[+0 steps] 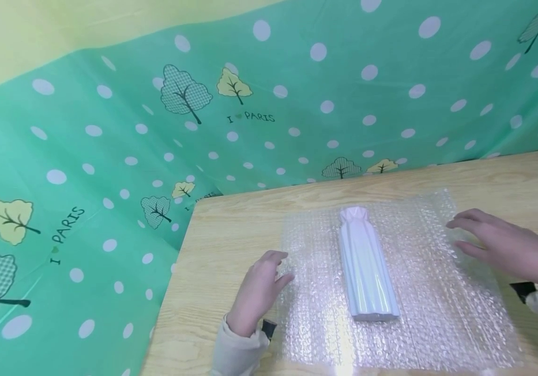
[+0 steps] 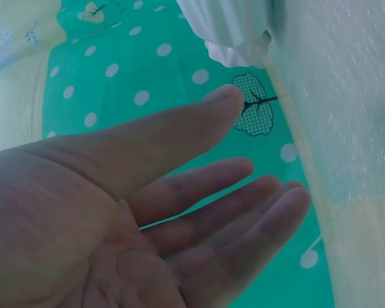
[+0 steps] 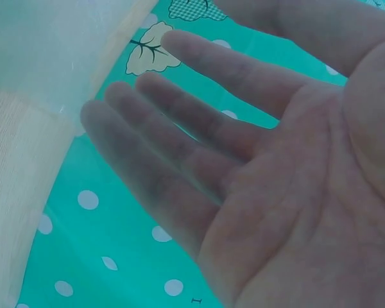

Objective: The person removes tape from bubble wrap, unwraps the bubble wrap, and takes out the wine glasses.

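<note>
A glossy, pleated vase (image 1: 367, 266), pale lilac at its gathered neck and light blue toward its base, lies on its side on a sheet of clear bubble wrap (image 1: 433, 292). Beside the sheet's left edge is my left hand (image 1: 258, 290), its thumb and fingers apart with nothing between them. At the right edge my right hand (image 1: 509, 245) hovers with loosely spread fingers, and its palm shows bare in the right wrist view. Whether its fingertips touch the wrap cannot be told. The left wrist view catches part of the vase (image 2: 234, 29) beyond the thumb.
The bubble wrap lies flat on a light wooden table (image 1: 212, 250). A green cloth (image 1: 250, 151) with white dots and printed trees hangs behind the table and along its left side. Small dark straps (image 1: 269, 329) show at the wrists, below light sleeves (image 1: 238, 350).
</note>
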The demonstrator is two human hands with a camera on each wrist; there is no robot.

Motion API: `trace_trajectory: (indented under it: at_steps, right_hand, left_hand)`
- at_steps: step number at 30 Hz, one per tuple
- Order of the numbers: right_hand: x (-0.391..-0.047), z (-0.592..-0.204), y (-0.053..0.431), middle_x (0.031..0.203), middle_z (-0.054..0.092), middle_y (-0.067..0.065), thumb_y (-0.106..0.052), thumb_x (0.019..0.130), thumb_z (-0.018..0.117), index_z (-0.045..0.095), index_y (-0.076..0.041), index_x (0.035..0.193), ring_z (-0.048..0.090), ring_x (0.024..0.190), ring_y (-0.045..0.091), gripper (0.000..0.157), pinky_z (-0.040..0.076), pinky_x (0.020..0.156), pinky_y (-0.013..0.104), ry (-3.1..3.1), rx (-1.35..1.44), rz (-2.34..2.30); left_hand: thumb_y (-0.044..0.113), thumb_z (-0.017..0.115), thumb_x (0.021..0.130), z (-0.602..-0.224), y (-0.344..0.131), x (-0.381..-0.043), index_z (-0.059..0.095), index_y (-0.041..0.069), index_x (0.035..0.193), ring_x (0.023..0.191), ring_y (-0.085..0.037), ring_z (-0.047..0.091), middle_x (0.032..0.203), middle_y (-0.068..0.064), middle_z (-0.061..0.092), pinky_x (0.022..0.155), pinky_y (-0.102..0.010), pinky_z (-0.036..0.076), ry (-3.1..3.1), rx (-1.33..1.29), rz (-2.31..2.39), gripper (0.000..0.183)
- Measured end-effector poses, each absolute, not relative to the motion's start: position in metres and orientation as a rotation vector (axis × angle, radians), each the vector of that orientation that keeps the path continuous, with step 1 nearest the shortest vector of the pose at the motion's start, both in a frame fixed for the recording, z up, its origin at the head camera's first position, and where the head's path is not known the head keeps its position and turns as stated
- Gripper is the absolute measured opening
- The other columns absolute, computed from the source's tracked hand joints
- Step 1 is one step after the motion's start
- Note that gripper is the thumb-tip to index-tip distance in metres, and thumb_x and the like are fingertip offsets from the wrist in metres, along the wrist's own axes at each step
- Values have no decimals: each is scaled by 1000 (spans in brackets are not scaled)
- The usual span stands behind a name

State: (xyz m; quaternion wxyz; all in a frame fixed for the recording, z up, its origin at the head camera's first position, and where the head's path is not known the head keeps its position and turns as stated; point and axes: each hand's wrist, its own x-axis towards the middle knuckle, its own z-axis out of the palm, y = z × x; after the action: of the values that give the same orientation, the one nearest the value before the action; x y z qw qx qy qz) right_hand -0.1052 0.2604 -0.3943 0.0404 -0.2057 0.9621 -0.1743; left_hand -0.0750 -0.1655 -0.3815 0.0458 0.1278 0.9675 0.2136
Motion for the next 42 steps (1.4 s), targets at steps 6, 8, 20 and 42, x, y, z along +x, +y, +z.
trace_trajectory:
  at_steps: [6, 8, 20, 42]
  right_hand:
    - [-104, -393, 258, 123, 47, 22, -25, 92, 57, 52, 0, 122, 50, 107, 40, 40, 46, 79, 58, 2936, -619, -589]
    - [-104, -392, 256, 123, 47, 21, -27, 93, 55, 51, 0, 123, 49, 108, 41, 41, 45, 79, 59, 2933, -616, -599]
    - [-102, -388, 241, 125, 48, 20, -39, 94, 50, 51, -2, 125, 47, 111, 43, 48, 41, 83, 62, 2898, -599, -711]
    - [-101, -392, 215, 133, 45, 20, -43, 93, 48, 9, -19, 149, 46, 114, 43, 72, 37, 86, 67, 2820, -516, -971]
  left_hand:
    - [32, 63, 87, -382, -163, -76, 53, 10, 127, 97, -22, 60, 122, -6, 56, 78, -30, 53, 2913, 367, 744, 48]
    - [35, 61, 88, -382, -162, -77, 53, 11, 128, 97, -21, 60, 123, -5, 55, 77, -30, 53, 2905, 365, 765, 47]
    - [36, 57, 90, -388, -156, -82, 46, 9, 132, 101, -23, 59, 126, -6, 53, 81, -34, 53, 2853, 420, 981, 51]
    - [48, 54, 88, -389, -136, -85, 33, 20, 140, 111, -21, 53, 132, 4, 46, 87, -34, 50, 2759, 397, 1183, 63]
